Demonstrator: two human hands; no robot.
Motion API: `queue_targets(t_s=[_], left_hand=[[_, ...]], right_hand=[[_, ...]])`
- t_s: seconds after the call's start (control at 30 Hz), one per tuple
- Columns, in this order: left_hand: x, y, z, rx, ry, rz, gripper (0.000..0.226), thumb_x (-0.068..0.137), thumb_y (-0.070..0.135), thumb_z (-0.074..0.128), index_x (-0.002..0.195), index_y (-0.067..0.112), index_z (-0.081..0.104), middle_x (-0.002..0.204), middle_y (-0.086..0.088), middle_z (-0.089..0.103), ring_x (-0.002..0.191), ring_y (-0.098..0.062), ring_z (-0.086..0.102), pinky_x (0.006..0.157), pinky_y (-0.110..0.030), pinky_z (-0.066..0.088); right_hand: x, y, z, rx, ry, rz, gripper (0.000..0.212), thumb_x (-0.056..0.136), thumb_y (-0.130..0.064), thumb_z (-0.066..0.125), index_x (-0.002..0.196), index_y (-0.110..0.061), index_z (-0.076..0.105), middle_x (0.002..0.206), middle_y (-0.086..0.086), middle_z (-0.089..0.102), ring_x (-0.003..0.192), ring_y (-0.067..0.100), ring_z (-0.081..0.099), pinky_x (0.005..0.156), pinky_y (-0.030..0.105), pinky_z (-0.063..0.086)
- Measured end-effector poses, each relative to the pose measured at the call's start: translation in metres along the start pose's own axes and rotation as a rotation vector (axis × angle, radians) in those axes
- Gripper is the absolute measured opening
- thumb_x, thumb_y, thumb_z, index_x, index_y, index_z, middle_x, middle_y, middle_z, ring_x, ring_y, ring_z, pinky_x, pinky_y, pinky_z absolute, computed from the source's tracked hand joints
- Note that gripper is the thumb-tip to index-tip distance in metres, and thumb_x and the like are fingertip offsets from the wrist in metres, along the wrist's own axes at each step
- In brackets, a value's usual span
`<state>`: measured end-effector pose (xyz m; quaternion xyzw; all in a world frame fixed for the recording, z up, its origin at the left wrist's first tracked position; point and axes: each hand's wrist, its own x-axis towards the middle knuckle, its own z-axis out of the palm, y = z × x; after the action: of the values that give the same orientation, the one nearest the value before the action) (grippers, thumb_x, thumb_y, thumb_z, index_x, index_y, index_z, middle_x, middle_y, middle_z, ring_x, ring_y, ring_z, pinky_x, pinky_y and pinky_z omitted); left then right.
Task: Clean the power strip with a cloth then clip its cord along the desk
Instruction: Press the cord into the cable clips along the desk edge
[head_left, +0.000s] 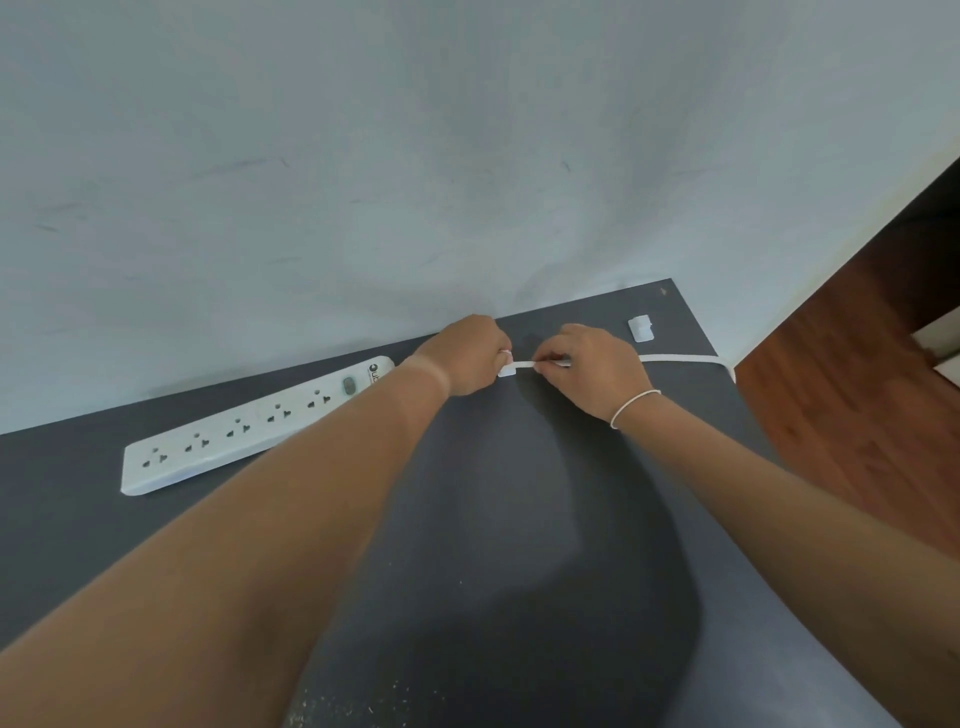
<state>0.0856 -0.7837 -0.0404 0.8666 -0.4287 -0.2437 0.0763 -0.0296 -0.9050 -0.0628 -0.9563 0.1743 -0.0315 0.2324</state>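
Right of the power strip (249, 426), the left hand (475, 356) pinches a white cable clip (508, 369) while the right hand (587, 366) pinches the cord (675, 358). Clipping is underway; next, likely press the cord in.

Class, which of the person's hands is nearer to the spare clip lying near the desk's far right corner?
Right. The right hand pinches the cord just left of the spare clip; the left hand is farther left, beyond it.

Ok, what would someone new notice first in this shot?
Two bare hands meet at the centre: the left hand and right hand pinch a flat white cord at a small white clip. A long white plastic power strip lies left on the dark grey desk.
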Motion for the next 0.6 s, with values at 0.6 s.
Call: queue_targets(t_s=[0.6], left_hand=[[-0.004, 0.009, 0.004, 0.134, 0.065, 0.035, 0.024, 0.09, 0.006, 0.045, 0.097, 0.0, 0.066, 0.085, -0.012, 0.048, 0.076, -0.024, 0.042, 0.067, -0.031, 0.034]], right_hand=[[0.014, -0.005, -0.003, -0.133, -0.052, -0.001, 0.027, 0.089, -0.024, 0.046, 0.098, -0.022, 0.072, 0.1, 0.004, 0.064, 0.097, 0.026, 0.059, 0.069, 0.033, 0.043]])
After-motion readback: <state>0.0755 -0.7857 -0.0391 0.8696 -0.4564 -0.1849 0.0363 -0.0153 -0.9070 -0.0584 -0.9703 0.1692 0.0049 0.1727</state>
